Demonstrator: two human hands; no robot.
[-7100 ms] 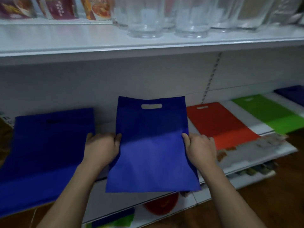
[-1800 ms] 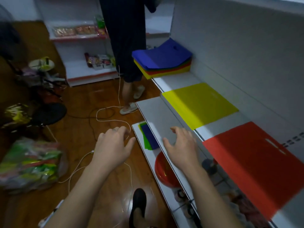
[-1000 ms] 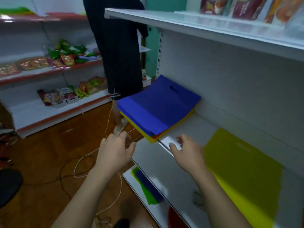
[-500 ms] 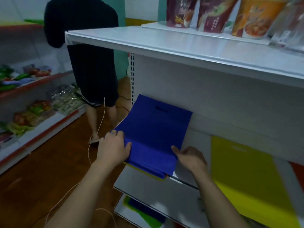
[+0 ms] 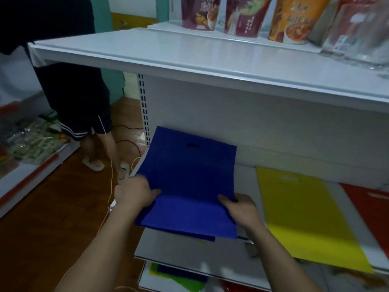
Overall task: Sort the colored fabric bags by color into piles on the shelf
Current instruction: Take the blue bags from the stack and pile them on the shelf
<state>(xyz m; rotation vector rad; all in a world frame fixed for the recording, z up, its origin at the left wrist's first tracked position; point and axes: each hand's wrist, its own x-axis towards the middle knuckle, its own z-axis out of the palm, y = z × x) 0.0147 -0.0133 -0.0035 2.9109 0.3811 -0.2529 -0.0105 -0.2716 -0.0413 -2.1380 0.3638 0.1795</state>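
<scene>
White shelf [image 5: 189, 249] fills my view, lower board bare near front edge. Yellow bag [image 5: 305, 218] lies flat on it, right of my hands; red bag [image 5: 374, 205] beyond that at frame edge. Blue bag [image 5: 189, 186] sits between my 2 hands, top of stack at shelf's left end. Left hand [image 5: 134, 194] pinches its left edge, thumb on top. Right hand [image 5: 240, 207] grips its right edge, fingers curled under.

Dim light; white metal shelving [image 5: 210, 60] fills the frame's centre and right, a brown wooden floor [image 5: 52, 207] lower left, perhaps a teal wall [image 5: 103, 15] upper left.
</scene>
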